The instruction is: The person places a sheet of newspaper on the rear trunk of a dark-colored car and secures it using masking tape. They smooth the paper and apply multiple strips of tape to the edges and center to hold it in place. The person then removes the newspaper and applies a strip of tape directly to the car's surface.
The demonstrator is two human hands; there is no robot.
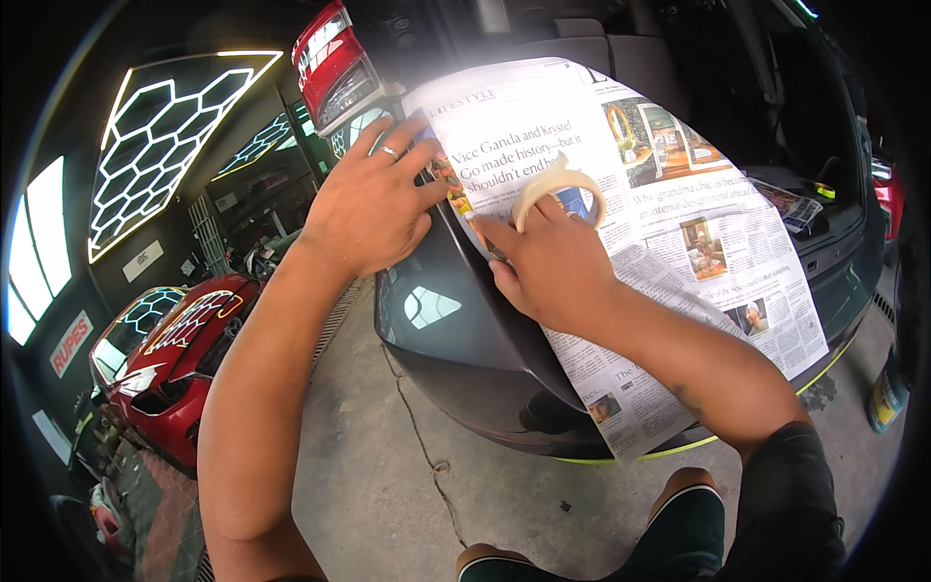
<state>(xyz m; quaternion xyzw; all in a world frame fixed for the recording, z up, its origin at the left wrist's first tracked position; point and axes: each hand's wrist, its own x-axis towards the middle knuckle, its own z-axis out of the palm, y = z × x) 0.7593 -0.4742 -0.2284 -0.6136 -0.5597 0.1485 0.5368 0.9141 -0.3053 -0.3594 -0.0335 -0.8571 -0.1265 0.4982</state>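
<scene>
Sheets of newspaper (669,209) lie over the rear edge of a dark grey car (436,339), beside its open trunk. My left hand (373,199) has its fingers spread and rests on the bodywork at the paper's left edge, below the red and clear tail light (335,73). A ring is on one finger. My right hand (558,267) grips a roll of cream masking tape (541,184), with fingers through its hole. That hand sits low over the paper's left side, its thumb and index finger close to the paper's edge. Whether a strip is pulled out is unclear.
A red car (184,359) stands at the left under hexagonal ceiling lights (165,145). Inside the trunk at the right lies a folded printed paper (790,206). A bottle (885,393) stands on the concrete floor (378,485) at far right. My knees show below.
</scene>
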